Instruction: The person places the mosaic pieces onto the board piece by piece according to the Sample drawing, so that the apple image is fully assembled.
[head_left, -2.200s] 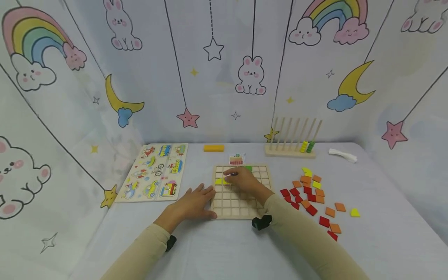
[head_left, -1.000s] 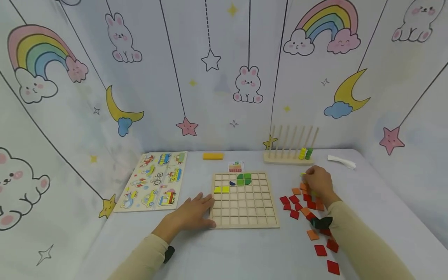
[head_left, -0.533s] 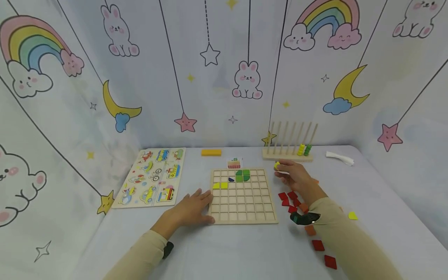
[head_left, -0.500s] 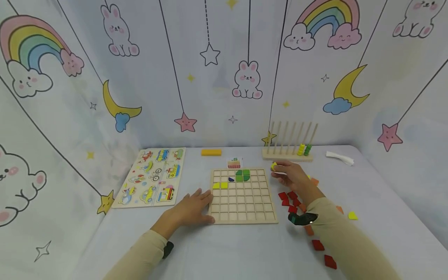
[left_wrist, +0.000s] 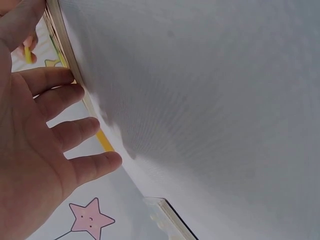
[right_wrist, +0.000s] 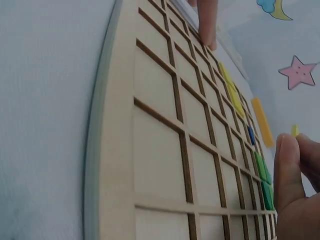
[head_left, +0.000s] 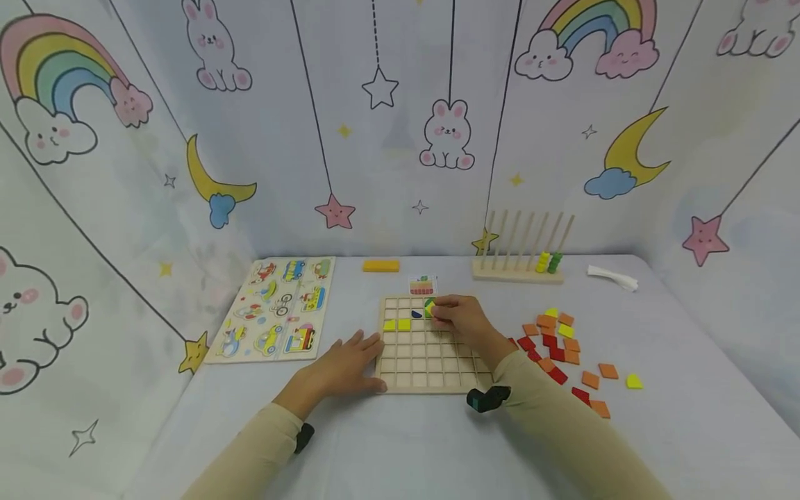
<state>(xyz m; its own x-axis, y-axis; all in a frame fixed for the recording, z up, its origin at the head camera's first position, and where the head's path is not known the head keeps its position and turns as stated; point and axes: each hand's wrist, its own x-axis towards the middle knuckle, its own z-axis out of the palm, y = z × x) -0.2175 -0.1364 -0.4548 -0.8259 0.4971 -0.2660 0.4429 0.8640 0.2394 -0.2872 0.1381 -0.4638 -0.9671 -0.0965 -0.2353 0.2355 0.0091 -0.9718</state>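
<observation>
A wooden grid board [head_left: 419,378] lies in the middle of the table. My right hand [head_left: 467,323] pinches a small yellow tile [right_wrist: 295,130] between thumb and finger, over the upper part of the board. Two yellow tiles [head_left: 404,324] sit side by side in cells at the left, and a dark blue piece [head_left: 417,314] lies up and to their right. Green tiles [right_wrist: 262,167] show in the right wrist view; in the head view my right hand covers most of them. My left hand [head_left: 342,367], fingers spread, touches the board's left edge.
Loose red, orange and yellow tiles [head_left: 590,379] are scattered right of the board. A small picture card [head_left: 422,286] lies behind it. Further out are a vehicle picture puzzle [head_left: 275,312], a yellow block [head_left: 381,266], a peg stand [head_left: 519,275] and a white object [head_left: 612,278].
My right hand left the board, picked up a yellow tile from the loose pile at the right and carried it left over the board. My left hand stays at the board's edge.
</observation>
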